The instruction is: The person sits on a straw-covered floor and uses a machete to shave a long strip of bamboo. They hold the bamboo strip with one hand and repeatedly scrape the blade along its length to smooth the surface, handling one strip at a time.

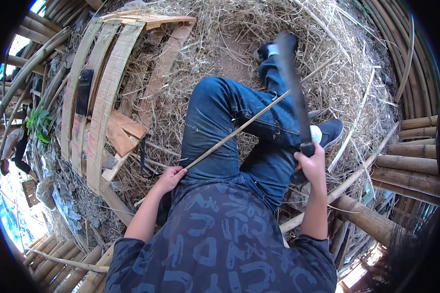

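My left hand (169, 179) is closed around the near end of a thin bamboo strip (247, 124), beside my left thigh. The strip slants up over my jeans to the far right. In my right hand (312, 165) is the dark handle of a machete (296, 93), its long blade pointing away from me and smeared by motion. Blade and strip cross in the picture above my lower leg; whether they touch I cannot tell. Small shavings cling to my jeans (212, 112).
Straw-like bamboo shavings (181, 63) cover the ground around my legs. A wooden plank frame (113, 73) lies at the left, with a black oblong object (85, 92) on it. Bamboo poles (408, 171) line the right side. Another person (15, 146) is partly visible at far left.
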The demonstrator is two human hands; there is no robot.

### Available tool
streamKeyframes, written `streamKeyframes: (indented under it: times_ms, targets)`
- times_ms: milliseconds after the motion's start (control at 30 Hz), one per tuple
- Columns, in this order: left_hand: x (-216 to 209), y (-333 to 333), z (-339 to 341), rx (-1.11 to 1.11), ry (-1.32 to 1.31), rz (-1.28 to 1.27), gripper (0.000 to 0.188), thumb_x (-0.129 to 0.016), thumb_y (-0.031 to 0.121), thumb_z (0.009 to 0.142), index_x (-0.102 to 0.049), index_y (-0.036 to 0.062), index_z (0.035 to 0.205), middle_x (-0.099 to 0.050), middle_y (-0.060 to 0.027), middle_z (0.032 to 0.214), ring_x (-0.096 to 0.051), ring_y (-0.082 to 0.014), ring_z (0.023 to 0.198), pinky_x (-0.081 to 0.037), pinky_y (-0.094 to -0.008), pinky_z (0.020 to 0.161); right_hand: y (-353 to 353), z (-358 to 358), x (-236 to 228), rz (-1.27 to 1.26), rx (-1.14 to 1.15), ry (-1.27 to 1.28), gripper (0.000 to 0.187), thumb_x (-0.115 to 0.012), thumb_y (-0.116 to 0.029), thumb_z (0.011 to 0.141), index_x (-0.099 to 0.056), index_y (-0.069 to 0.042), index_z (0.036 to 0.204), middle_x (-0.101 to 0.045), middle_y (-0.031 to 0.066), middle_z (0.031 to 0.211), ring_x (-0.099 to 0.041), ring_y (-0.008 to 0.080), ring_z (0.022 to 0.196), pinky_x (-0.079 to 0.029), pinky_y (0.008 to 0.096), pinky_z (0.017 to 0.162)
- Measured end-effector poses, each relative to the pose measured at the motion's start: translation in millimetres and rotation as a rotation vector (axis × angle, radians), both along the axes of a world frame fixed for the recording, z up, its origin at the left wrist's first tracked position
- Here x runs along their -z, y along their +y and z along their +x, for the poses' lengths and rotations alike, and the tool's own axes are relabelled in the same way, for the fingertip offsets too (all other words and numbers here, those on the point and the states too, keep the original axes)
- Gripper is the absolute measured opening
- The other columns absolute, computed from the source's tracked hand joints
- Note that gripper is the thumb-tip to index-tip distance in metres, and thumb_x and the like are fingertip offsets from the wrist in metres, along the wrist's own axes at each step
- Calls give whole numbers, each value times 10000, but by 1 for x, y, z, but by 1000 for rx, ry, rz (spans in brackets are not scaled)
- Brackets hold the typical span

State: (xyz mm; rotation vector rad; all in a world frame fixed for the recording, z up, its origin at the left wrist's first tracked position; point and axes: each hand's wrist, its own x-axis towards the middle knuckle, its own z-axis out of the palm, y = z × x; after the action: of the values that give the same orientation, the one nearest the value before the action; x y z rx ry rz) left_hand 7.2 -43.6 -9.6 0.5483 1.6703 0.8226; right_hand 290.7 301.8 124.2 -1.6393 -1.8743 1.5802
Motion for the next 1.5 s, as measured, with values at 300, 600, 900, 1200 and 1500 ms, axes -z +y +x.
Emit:
streamKeyframes:
  times_ms: [300,600,900,1200,1500]
  targets:
    - [-2,2,-1,23,11,-8,333,-552,273,970,-606,-13,810,-488,62,669,-415,-60,662,-375,-267,597,-12,1,17,261,-106,-65,343,-637,-39,699,-579,60,1022,-627,116,760,-624,205,709,-492,330,681]
    - [8,-8,-4,12,4,-17,355,-548,279,970,-613,-18,787,-516,45,655,-430,-61,653,-382,-270,592,-20,-9,11,169,-191,-79,300,-620,-19,682,-573,77,963,-640,109,765,-621,161,738,-492,322,690]
    - [0,3,-7,43,10,-40,348,-547,264,967,-603,-22,777,-490,65,661,-402,-53,642,-350,-266,559,-30,-5,30,117,-186,-29,342,-632,-24,696,-573,78,1017,-617,85,770,-613,178,722,-480,313,676]
    - [5,-1,-5,-3,-31,-33,393,-571,295,958,-545,-12,716,-421,63,612,-370,-60,614,-328,-280,544,-49,-14,24,191,-386,-126,227,-636,-61,663,-562,45,849,-574,146,684,-611,211,670,-474,344,662]
    - [7,-1,-7,20,-57,-32,338,-561,246,961,-574,6,722,-430,93,639,-357,-49,615,-316,-264,534,-62,-15,54,408,-144,4,236,-613,-24,682,-564,63,895,-606,128,695,-620,197,658,-489,343,635]
